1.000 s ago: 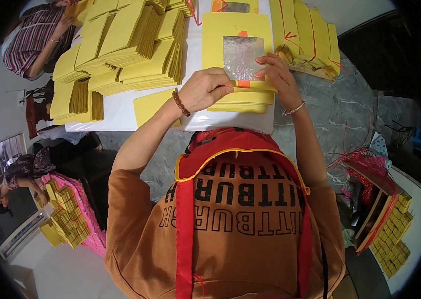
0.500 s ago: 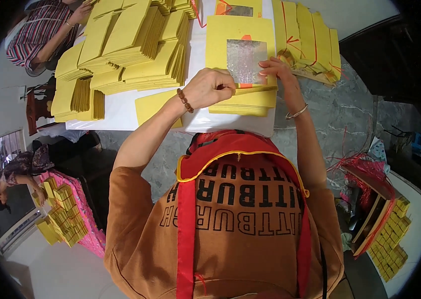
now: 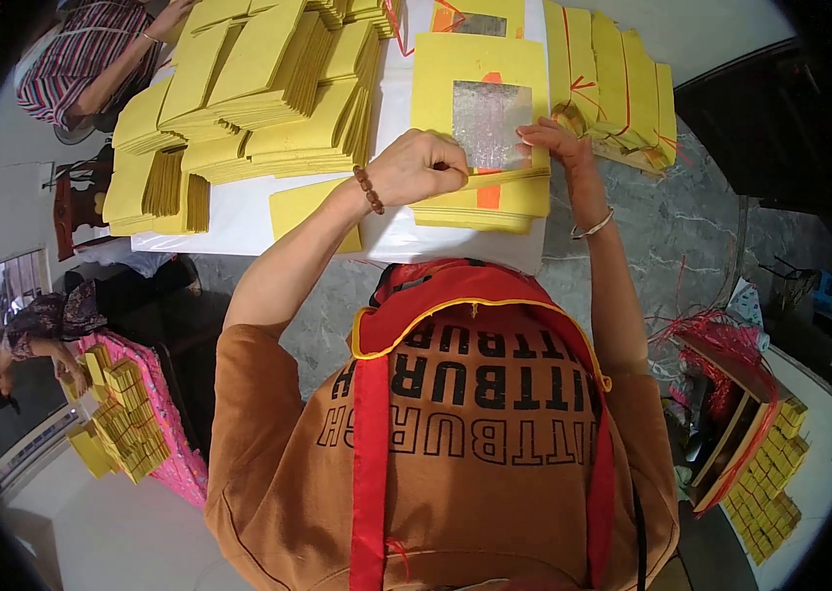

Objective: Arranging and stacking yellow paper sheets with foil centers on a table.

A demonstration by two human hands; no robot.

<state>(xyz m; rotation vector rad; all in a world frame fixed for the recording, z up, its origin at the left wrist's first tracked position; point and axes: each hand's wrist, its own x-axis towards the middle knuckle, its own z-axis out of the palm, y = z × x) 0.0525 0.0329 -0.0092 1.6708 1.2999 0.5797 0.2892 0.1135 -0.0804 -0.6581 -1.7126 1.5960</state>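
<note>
A stack of yellow paper sheets [image 3: 431, 74] lies before me, the top one bearing a silver foil square [image 3: 490, 128] with orange showing at its edges. My left hand [image 3: 423, 167], a beaded bracelet at its wrist, is closed in a pinch at the near left part of the sheet, by a raised crease. The fingertips and what they press are partly hidden. My right hand [image 3: 564, 158] has its fingers stretched out and resting on the sheet's right edge beside the foil. Nearer to me, an orange patch [image 3: 488, 194] shows on the paper below the crease.
Piles of folded yellow paper [image 3: 268, 74] fill the left of the white table [image 3: 239, 202]. Bundles tied with red string [image 3: 623, 79] stand at the right. A loose yellow sheet [image 3: 313, 212] lies near the front edge. Two other people [image 3: 91, 59] work at the left.
The near strip of the top sheet has lifted into a crease, showing more orange below it. My left hand stays closed at it; my right hand has hardly moved.
</note>
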